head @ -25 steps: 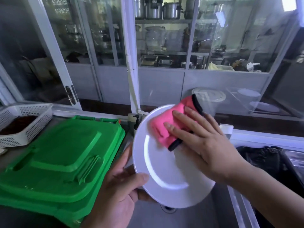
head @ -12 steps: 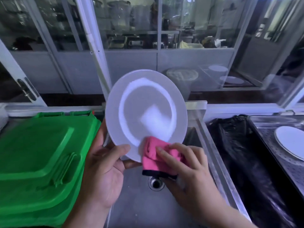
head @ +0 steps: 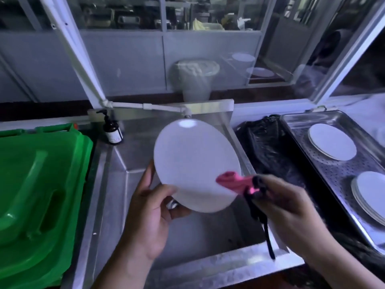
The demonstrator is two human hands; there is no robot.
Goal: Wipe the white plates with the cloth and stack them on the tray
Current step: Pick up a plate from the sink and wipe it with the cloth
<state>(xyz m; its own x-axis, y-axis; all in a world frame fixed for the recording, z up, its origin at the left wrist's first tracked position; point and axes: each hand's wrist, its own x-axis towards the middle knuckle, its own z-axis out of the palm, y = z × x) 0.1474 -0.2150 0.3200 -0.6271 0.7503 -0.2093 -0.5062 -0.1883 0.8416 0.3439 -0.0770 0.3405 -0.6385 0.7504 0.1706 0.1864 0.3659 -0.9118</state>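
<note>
1. A round white ceramic plate point(head: 195, 163) is held tilted above the stainless steel sink basin point(head: 116, 184), its face turned toward the camera.
2. The left hand point(head: 150, 217) grips the plate's lower left rim, thumb across the front, fingers behind it.
3. A pink cloth with a black edge point(head: 235, 183) touches the plate's lower right rim; a black strip of it hangs down.
4. The right hand point(head: 289, 213) has its fingers curled around the cloth, pressing it against the plate; the hand is motion-blurred.
5. A perforated stainless steel tray point(head: 333, 174) sits at the right, holding one far white plate point(head: 332, 141) and a nearer stack of white plates point(head: 370, 195).
6. A black plastic bag point(head: 268, 147) lies between the sink and tray.
7. A dark pump bottle point(head: 112, 130) stands at the sink's back left corner, beside a green plastic lid point(head: 35, 195).
</note>
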